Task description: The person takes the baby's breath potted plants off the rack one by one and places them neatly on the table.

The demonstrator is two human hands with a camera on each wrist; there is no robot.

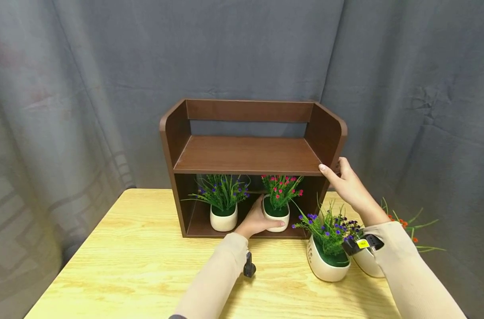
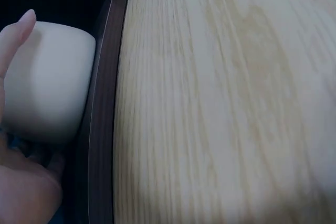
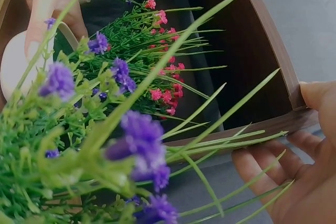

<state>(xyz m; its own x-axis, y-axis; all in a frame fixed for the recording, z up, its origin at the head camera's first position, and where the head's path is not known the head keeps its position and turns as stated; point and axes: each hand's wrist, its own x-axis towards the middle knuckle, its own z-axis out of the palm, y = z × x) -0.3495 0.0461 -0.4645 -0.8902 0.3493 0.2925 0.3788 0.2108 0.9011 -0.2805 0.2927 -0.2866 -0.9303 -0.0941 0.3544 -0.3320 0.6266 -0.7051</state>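
A dark brown two-level wooden shelf (image 1: 245,155) stands upright on the table. In its lower compartment, right of the middle, is a white pot of pink flowers (image 1: 276,208). My left hand (image 1: 254,220) grips that pot from the left, its thumb across the front; the pale pot wall (image 2: 55,82) fills the left of the left wrist view. At the shelf's right side panel, my right hand (image 1: 352,190) holds on, thumb at the front edge and fingers against the outer face. The right wrist view shows these fingers (image 3: 257,169) under the panel's edge.
A white pot of blue-purple flowers (image 1: 223,220) sits in the lower compartment's left half. Outside the shelf, at the right, stand a pot of purple flowers (image 1: 325,268) and a pot of orange flowers (image 1: 369,265), partly behind my right forearm. Grey curtains (image 1: 249,48) hang behind.
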